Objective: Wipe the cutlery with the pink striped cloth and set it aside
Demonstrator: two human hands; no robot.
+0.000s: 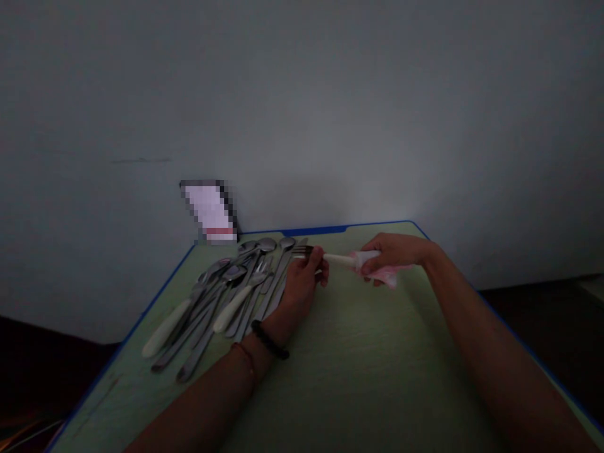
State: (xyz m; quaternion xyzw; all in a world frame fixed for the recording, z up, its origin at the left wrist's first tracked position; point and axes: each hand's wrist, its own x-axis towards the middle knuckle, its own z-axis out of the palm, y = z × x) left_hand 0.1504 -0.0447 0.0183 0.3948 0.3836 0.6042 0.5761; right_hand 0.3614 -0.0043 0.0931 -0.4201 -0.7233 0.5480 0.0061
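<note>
The left hand pinches the fork, the right hand grips the cloth around its end; probably wiping, so next stroke needs steady hold.

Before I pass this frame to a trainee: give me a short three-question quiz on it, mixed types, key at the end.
1. Multiple choice: where does the right hand hold the pink-and-white cloth?
A) Around the fork's tines
B) At the handle end of the fork
C) Around a spoon's bowl

2. True or false: the left hand is nearer the cutlery pile than the right hand is.

3. Open: which wrist wears the black bracelet?

Key: 1. B; 2. True; 3. The left wrist.
</note>
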